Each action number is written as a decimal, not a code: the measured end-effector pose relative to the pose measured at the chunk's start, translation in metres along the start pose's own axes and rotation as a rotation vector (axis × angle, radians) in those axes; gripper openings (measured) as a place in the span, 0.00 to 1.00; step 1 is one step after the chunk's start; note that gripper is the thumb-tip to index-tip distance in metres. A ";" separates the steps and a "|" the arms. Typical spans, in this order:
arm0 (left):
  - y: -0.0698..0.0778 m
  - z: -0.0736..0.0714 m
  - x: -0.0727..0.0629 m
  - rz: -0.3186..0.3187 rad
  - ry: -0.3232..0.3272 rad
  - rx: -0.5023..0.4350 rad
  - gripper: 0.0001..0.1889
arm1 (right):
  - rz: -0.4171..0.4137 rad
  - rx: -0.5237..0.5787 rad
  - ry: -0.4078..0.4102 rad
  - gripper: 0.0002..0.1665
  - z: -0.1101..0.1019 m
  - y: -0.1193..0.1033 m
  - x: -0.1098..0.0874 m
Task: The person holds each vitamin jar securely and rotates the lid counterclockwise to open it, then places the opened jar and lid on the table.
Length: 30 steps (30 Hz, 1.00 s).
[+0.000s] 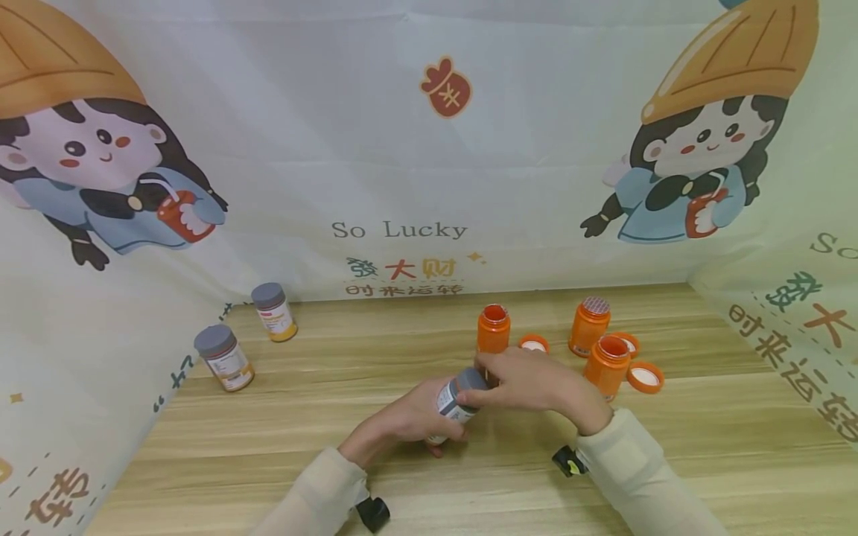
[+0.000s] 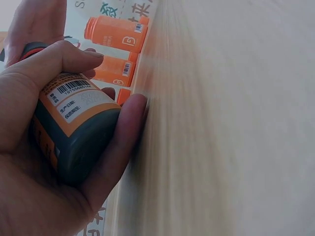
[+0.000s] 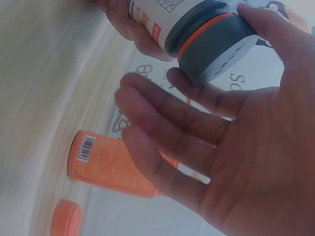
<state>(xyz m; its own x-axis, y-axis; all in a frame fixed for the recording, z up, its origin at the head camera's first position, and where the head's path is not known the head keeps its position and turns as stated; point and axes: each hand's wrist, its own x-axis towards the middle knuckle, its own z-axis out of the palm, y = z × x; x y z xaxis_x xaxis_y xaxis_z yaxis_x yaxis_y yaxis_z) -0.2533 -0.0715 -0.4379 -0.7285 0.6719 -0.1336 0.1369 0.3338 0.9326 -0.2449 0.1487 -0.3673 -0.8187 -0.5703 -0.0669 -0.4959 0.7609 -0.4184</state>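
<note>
The left hand (image 1: 414, 414) grips while the right hand (image 1: 529, 380) pinches with thumb (image 3: 269, 25) and forefinger (image 3: 214, 97), 3 fingers (image 3: 170, 128) loose.

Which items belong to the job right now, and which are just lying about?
In the job, it seems:
grey-capped bottle, held by left hand
its grey cap, pinched by right hand

Apparently just lying about:
two other grey-capped bottles
three uncapped orange bottles
three orange lids

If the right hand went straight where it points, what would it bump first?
Probably the grey cap on the labelled bottle the left hand holds; the right hand seems to pinch it, though depth is unclear.
</note>
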 end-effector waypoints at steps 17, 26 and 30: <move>-0.001 0.000 -0.001 -0.004 0.006 -0.011 0.25 | -0.010 -0.002 0.008 0.29 0.000 0.002 0.000; 0.000 0.001 -0.001 -0.002 0.012 -0.015 0.26 | -0.022 -0.011 -0.003 0.28 0.000 0.003 0.000; 0.000 0.001 -0.001 -0.005 0.014 -0.018 0.26 | -0.019 -0.014 0.002 0.29 0.000 0.003 0.000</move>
<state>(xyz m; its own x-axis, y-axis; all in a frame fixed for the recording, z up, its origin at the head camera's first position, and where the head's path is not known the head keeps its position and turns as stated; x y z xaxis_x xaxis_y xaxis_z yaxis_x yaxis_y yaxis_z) -0.2519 -0.0713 -0.4378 -0.7382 0.6612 -0.1340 0.1214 0.3255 0.9377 -0.2458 0.1508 -0.3685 -0.8094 -0.5844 -0.0576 -0.5155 0.7542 -0.4068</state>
